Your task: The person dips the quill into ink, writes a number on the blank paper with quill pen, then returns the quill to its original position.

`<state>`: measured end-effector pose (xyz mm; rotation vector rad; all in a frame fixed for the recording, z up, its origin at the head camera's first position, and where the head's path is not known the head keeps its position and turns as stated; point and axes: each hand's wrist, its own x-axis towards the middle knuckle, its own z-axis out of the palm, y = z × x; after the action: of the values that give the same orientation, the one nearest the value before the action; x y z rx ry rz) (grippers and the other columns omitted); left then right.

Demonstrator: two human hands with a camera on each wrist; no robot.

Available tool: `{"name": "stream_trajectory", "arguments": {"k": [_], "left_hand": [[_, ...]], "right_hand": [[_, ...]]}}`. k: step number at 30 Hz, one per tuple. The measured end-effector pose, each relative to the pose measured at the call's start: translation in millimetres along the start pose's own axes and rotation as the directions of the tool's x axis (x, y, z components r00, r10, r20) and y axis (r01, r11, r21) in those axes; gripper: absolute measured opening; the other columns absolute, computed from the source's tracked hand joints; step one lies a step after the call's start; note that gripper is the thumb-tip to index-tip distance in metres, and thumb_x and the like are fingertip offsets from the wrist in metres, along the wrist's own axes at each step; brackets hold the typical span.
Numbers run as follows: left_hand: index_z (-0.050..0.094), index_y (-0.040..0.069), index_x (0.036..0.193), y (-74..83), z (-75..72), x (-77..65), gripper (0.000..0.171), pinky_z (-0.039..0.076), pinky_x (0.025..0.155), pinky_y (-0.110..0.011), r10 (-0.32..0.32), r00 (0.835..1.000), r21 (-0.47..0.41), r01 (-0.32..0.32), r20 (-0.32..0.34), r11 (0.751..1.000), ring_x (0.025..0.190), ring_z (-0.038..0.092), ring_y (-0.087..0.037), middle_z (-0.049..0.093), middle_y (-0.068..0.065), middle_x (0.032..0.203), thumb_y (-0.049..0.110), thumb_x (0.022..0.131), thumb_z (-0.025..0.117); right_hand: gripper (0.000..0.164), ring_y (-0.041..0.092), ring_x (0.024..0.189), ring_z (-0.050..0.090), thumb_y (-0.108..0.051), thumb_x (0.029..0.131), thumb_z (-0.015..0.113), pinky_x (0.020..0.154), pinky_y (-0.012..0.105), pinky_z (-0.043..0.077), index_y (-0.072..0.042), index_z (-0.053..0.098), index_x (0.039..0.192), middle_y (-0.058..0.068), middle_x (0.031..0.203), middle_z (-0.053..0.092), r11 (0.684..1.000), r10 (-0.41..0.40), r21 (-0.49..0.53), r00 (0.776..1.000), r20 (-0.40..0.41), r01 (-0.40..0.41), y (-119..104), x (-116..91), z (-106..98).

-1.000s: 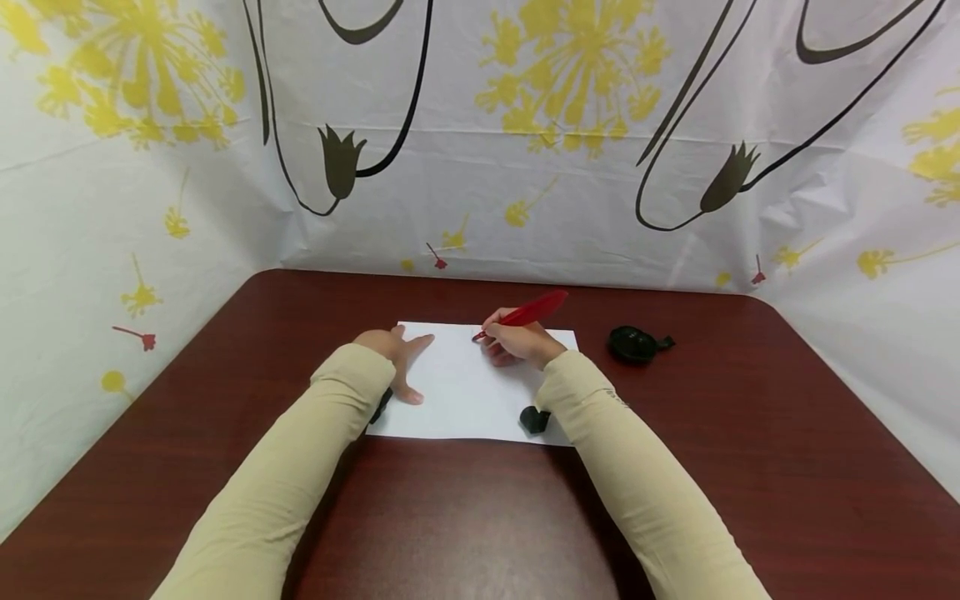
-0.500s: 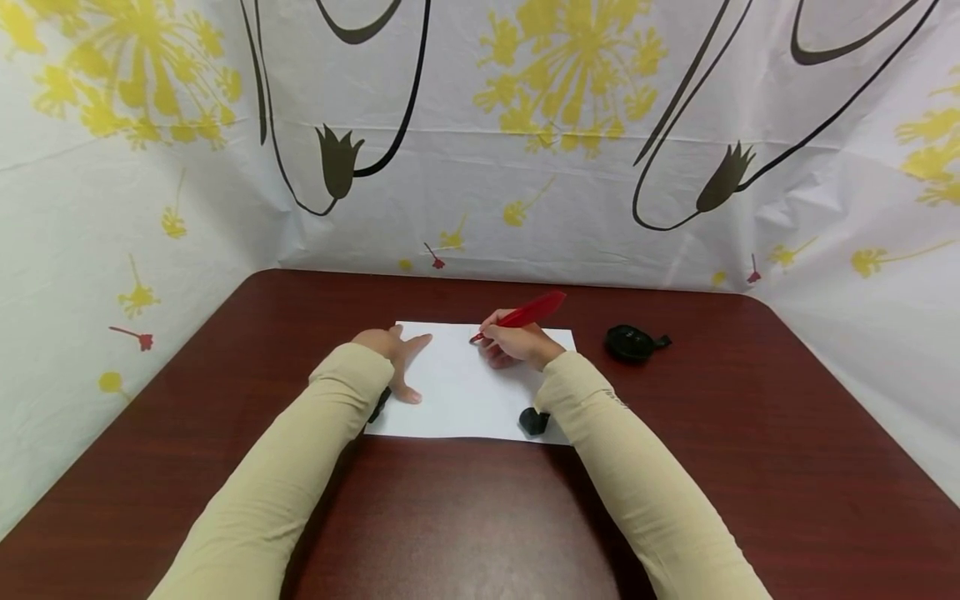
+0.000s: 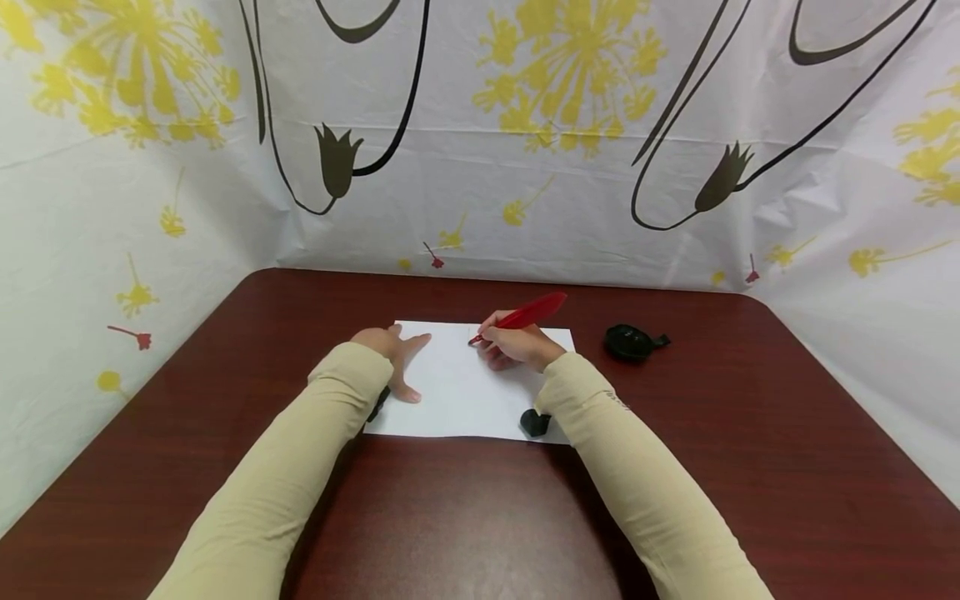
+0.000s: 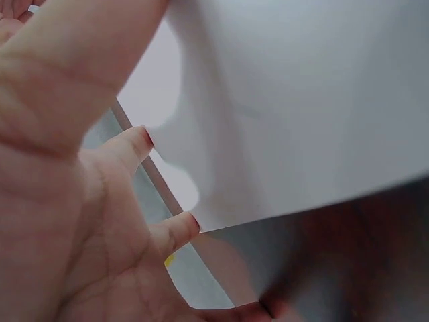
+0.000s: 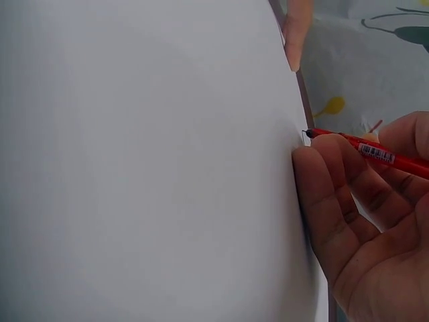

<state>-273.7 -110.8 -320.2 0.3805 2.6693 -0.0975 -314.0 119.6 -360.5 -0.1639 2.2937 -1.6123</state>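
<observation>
Pinching one slim red pen with a feather-shaped top, the right hand has its thumb and foremost fingers closed on the barrel, the other fingers folded beneath. The pen's black tip is at the surface of one white rectangular sheet of paper, towards its far edge, with the feather end slanting up and to the right. Seen from the right wrist, one white barcode sticker is on the barrel, and a short thin dark line shows beside the tip.

The left hand holds nothing in its grasp: its fingers are spread wide, resting on the sheet's left side, with two fingertips by the paper's edge in the left wrist view.

The sheet lies flat on one dark reddish-brown wooden table. Two small black objects show over the paper, one beside the right wrist, the other partly hidden by the left of two pale beige sleeves. One round black dish with a short handle sits to the right of the paper, apart from it. Behind hangs white sheeting printed with yellow, brown and red plants.
</observation>
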Motion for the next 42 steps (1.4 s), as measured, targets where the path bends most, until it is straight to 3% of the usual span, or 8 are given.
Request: {"name": "stream_trajectory", "arguments": {"k": [12,29,36,42], "left_hand": [[0.012,0.027,0.157,-0.1,-1.0,0.5,0.106,0.03,0.107,-0.053,-0.014,1.0,-0.041,0.015,0.017,0.999,0.142,0.02,-0.041,0.012,-0.023,0.159,0.064,0.077,0.07],[0.014,0.027,0.157,2.5,0.8,-3.7,0.104,0.031,0.106,-0.055,-0.013,1.0,-0.046,0.012,-0.018,0.999,0.141,0.022,-0.042,0.013,-0.024,0.158,0.062,0.077,0.072],[0.017,0.027,0.157,0.5,7.3,-4.9,0.103,0.031,0.105,-0.056,-0.023,1.0,-0.109,0.021,-0.017,0.994,0.14,0.024,-0.042,0.015,-0.024,0.158,0.059,0.077,0.074],[0.016,0.027,0.157,1.7,2.6,-3.1,0.104,0.031,0.105,-0.057,-0.018,0.999,-0.089,0.015,-0.029,0.996,0.14,0.023,-0.043,0.014,-0.024,0.158,0.06,0.076,0.073]], "right_hand": [[0.012,0.02,0.067,0.062,-0.011,0.097,0.052,0.062,0.034,0.056,-0.006,0.061,0.103,0.014,0.091,0.067,1.0,0.009,-0.008,1.0,0.023,-0.009,0,-3,1],[0.012,0.019,0.067,0.061,-0.011,0.097,0.052,0.061,0.033,0.055,-0.004,0.058,0.105,0.015,0.094,0.067,1.0,-0.018,-0.011,0.998,0.064,0.019,2,-11,0],[0.012,0.02,0.069,0.063,-0.012,0.097,0.054,0.063,0.034,0.056,-0.005,0.061,0.104,0.014,0.095,0.068,1.0,-0.018,-0.004,0.995,0.094,0.019,5,-13,1],[0.012,0.02,0.07,0.063,-0.014,0.097,0.055,0.063,0.034,0.056,-0.006,0.061,0.103,0.013,0.095,0.068,1.0,-0.022,-0.009,0.995,0.102,0.023,4,-12,-4]]}}
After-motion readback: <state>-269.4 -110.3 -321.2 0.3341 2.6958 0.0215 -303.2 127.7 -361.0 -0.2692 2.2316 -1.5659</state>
